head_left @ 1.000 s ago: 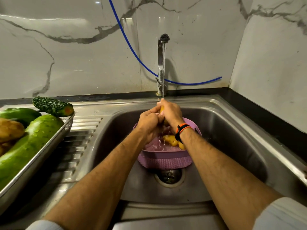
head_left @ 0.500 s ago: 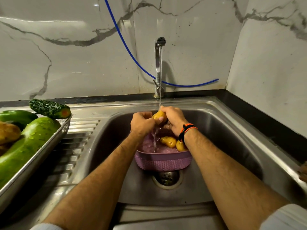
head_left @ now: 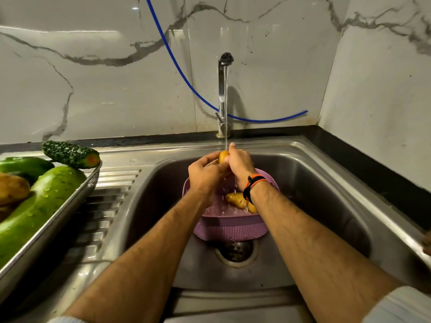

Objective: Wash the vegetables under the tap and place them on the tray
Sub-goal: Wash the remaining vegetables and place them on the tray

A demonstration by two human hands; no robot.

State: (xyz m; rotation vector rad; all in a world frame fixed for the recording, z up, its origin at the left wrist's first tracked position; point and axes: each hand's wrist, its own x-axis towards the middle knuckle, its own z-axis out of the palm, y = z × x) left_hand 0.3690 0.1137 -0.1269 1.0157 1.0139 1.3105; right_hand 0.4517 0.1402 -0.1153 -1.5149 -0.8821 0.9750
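I hold one small yellow potato (head_left: 223, 156) under the thin stream from the tap (head_left: 224, 94), my left hand (head_left: 205, 174) curled round it from the left and my right hand (head_left: 240, 160) gripping it from the right, fingers of both closed on it. An orange and black band (head_left: 253, 184) sits on my right wrist. Below my hands a purple basket (head_left: 229, 227) stands in the steel sink (head_left: 326, 194), just behind the drain (head_left: 235, 251), and two more yellow potatoes (head_left: 235, 199) lie wet inside it near its right wall. On the draining board at the sink's left edge rests the steel tray (head_left: 46, 227), holding four vegetables I can count: one bumpy dark green gourd (head_left: 70, 154) on its far rim, two smooth green ones (head_left: 44, 201), and one brown potato (head_left: 12, 188) at its left side. One blue hose (head_left: 186, 82) crosses the wall behind the tap.
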